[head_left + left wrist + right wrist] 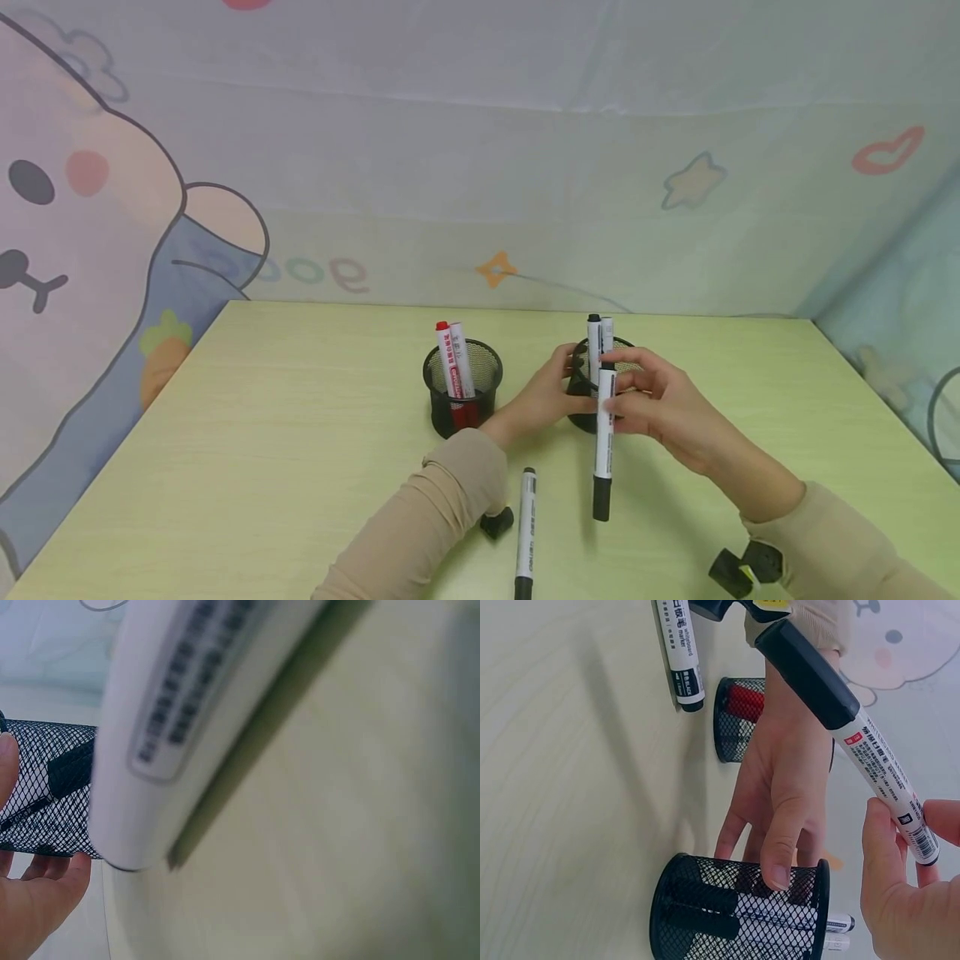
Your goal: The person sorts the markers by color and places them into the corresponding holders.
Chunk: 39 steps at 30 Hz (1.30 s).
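My left hand (536, 404) grips the side of the right-hand black mesh pen cup (582, 419), its thumb laid on the mesh in the right wrist view. Two markers (594, 350) with black caps stand in that cup, cap ends down inside the mesh. In my right hand (667, 408) a white whiteboard marker (604, 425) is pinched near its plain end, its black cap pointing down, in front of the cup. Another black-capped marker (527, 525) lies on the table nearer to me; its white barrel (180, 735) looms large in the left wrist view.
A second mesh cup (487, 375) stands to the left, holding a pair of red markers (447, 358). The pale wooden table (300, 417) ends at a printed cloth backdrop (450, 167). Black camera mounts (738, 571) sit at my sleeves.
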Available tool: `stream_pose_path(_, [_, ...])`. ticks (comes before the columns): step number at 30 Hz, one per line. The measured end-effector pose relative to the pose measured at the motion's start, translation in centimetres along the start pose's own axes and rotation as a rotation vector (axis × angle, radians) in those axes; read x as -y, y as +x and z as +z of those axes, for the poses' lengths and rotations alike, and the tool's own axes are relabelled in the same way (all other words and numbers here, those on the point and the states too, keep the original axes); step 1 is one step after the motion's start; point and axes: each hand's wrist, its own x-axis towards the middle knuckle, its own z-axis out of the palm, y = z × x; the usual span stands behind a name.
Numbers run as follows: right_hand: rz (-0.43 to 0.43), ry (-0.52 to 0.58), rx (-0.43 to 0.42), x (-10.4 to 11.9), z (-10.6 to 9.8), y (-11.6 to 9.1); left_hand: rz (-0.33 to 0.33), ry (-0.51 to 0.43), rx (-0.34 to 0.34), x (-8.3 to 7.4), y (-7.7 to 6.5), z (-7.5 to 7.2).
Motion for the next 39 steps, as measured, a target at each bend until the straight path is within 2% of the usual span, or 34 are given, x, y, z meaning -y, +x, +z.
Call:
stream_pose_path(27, [-0.038,0.019,-0.038,0.7,-0.8,0.4,-0.005,-0.014,-0.002,0.2,0.1,0.0])
stream_pose_path(39, [-0.042,0.029,-0.055,1.0,-1.1,0.7,-0.029,0.006,0.003,0.1,-0.1,-0.1])
